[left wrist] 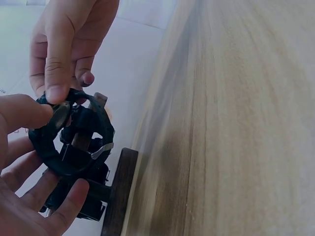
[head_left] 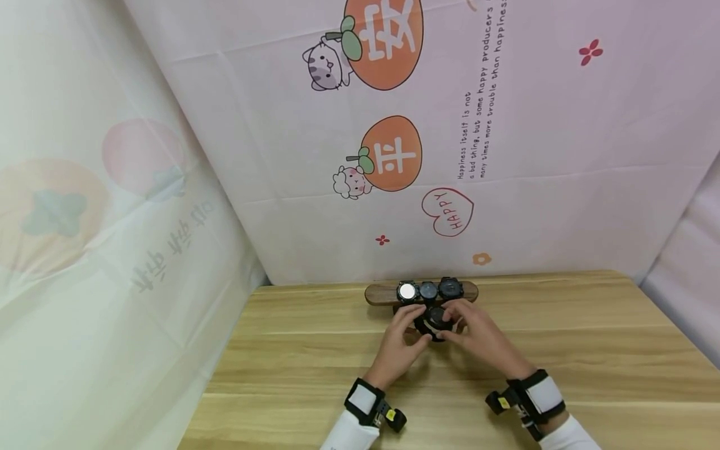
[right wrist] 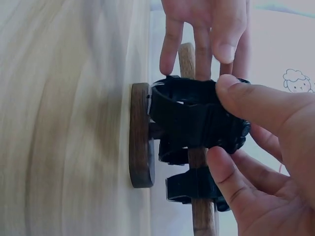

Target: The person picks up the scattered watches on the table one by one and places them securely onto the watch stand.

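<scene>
A black wristwatch (head_left: 438, 317), its strap closed in a loop, is held between two hands in front of a wooden watch stand (head_left: 378, 294). My left hand (head_left: 400, 345) grips the watch from the left, fingertips on the strap loop (left wrist: 107, 129). From the other side my right hand (head_left: 482, 337) pinches the watch at its case, as the right wrist view shows with the thumb on the upper edge. A metal buckle (left wrist: 102, 151) shows on the strap. The watch hides part of the stand's bar (right wrist: 203, 216).
On the stand's bar sit a watch with a bright white dial (head_left: 407, 291), a small dark watch (head_left: 429, 290) and a larger black watch (head_left: 450, 288). The stand's base (right wrist: 141, 142) rests near the back edge of the wooden table (head_left: 292, 350). A printed cloth (head_left: 315, 237) hangs behind.
</scene>
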A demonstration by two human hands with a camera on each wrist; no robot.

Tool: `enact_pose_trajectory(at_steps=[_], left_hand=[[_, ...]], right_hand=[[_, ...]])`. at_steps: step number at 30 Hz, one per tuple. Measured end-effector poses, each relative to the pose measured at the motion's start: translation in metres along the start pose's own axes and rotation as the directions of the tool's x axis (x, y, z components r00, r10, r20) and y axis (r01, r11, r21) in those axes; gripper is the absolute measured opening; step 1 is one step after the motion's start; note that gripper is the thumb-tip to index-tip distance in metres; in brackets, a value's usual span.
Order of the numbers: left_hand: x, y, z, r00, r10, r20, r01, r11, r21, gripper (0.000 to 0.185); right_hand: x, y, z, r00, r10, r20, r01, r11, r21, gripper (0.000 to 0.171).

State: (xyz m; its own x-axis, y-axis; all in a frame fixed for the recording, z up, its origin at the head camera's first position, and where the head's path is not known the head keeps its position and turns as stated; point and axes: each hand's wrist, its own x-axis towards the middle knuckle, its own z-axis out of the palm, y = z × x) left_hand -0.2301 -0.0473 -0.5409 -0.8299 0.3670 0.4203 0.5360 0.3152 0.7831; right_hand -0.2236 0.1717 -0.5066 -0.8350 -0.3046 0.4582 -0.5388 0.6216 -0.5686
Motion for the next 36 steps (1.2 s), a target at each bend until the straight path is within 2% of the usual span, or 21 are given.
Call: enact_pose_trajectory(at_steps=[6, 12, 20, 27, 32, 36], left_hand=[[0.0002, 0.0003, -0.0005, 0.999, -0.032, 0.007, 0.032, 0.999, -0.001, 0.068], [0.0001, 0.0006, 0.0013, 0.998, -0.065, 0.013, 0.065, 0.998, -0.002, 0.076], [-0.0001, 0.0007, 0.003, 0.998, -0.065, -0.016, 0.065, 0.998, 0.01, 0.074], [-0.0017, -0.0022, 0.0018, 0.997, -0.076, -0.014, 0.077, 0.997, 0.02, 0.068], [-0.002, -0.0031, -0.0023, 0.997, -0.077, -0.003, 0.077, 0.997, -0.016, 0.07], [-0.0018, -0.0036, -0.0047, 0.998, -0.065, 0.011, 0.066, 0.996, -0.058, 0.071]], right_hand=[[0.0006, -0.0029, 0.0031, 0.999, 0.054, 0.01, -0.054, 0.997, 0.055, 0.048], [0.0, -0.0051, 0.0051, 0.993, 0.118, 0.028, -0.12, 0.99, 0.075, 0.066], [0.0006, -0.0084, 0.0079, 0.993, 0.116, 0.016, -0.117, 0.991, 0.071, 0.063], [-0.0003, -0.0073, 0.0062, 0.992, 0.118, 0.047, -0.122, 0.989, 0.081, 0.056], [-0.0025, -0.0041, 0.0032, 0.996, 0.076, 0.054, -0.08, 0.995, 0.067, 0.052], [-0.0039, -0.0024, 0.0015, 0.996, 0.055, 0.071, -0.059, 0.997, 0.058, 0.058]])
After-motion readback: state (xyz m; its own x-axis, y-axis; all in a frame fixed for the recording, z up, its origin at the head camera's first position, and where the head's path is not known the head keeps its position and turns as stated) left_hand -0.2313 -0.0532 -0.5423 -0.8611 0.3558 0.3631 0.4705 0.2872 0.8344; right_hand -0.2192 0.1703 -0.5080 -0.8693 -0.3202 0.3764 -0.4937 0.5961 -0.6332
